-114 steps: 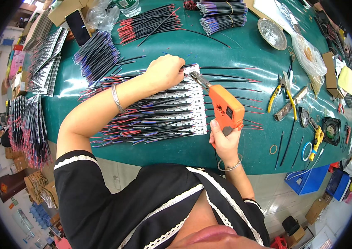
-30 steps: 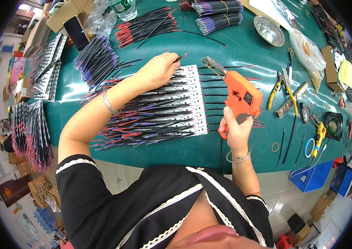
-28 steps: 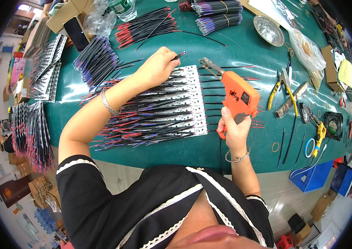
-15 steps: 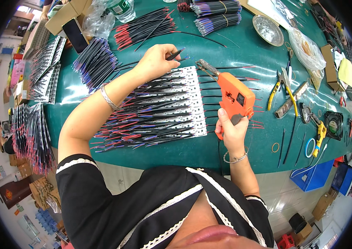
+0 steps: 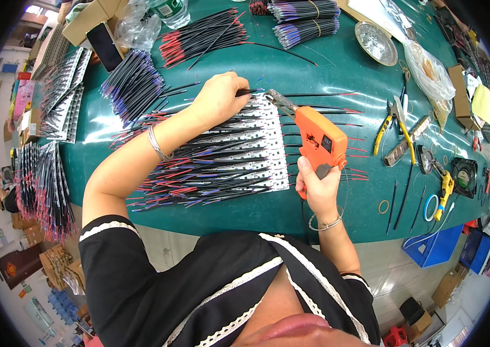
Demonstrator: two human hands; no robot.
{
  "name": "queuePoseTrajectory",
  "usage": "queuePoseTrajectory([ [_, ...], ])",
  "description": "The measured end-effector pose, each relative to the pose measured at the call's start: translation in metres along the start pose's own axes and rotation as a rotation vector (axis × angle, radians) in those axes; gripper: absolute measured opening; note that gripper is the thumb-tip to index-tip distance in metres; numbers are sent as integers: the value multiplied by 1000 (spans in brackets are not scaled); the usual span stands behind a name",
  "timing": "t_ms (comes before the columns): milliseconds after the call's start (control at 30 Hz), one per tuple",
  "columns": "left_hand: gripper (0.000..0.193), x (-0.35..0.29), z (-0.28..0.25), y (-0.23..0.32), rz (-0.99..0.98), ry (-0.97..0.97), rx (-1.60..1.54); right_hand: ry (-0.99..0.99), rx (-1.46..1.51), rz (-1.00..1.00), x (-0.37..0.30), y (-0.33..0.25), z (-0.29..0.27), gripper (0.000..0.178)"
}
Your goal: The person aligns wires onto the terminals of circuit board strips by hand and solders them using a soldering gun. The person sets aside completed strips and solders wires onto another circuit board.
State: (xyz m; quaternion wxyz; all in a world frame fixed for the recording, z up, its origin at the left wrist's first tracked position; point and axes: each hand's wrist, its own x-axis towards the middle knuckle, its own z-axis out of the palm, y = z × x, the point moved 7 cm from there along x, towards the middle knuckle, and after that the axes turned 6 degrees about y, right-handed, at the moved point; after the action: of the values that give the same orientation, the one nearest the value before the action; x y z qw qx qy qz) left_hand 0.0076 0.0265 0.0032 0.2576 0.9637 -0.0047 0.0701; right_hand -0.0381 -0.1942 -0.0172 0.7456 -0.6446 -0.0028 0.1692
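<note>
My left hand point(image 5: 219, 99) has thumb and fingertips pinched on a black wire point(image 5: 249, 91), and my right hand point(image 5: 321, 188) is wrapped around the handle of an orange soldering gun point(image 5: 321, 139). The gun's metal tip sits at the wire's end, by the upper corner of the white circuit-board panel point(image 5: 275, 147); I can't tell whether they touch. That panel lies just below my left fingers, on the near side of the gun's nose.

Under both hands spreads a shiny green tabletop point(image 5: 352, 202). Past its edge, below my right wrist, I see a pale tiled floor point(image 5: 389, 263).

As for containers, a round metal dish point(image 5: 360, 43) with whitish flecks in it lies up and right of my right hand. Beyond it is a clear plastic bag point(image 5: 430, 72) with something yellowish-brown inside, then an open cardboard box point(image 5: 457, 84) by a yellow sheet point(image 5: 481, 99). A blue bin point(image 5: 447, 243) hangs low to the right of my right wrist.

I count one phone point(image 5: 104, 47) left of my left hand, two banded wire bundles point(image 5: 305, 23) ahead of the gun, and one black fan point(image 5: 463, 176) far right of my right hand.
</note>
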Motion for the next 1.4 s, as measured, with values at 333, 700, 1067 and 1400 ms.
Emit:
queuePoseTrajectory([
  [333,15,-2,4,-4,-17,-17,-8,-24,-69,-30,0,2,7,13],
  [700,15,1,7,2,17,-39,49,5,-92,-11,-1,8,8,12],
  [1067,14,5,12,-2,-46,-80,49,14,-321,-231,-7,4,17,22],
  [1400,15,9,11,0,-18,-66,51,68,-43,-97,-13,9,12,11],
])
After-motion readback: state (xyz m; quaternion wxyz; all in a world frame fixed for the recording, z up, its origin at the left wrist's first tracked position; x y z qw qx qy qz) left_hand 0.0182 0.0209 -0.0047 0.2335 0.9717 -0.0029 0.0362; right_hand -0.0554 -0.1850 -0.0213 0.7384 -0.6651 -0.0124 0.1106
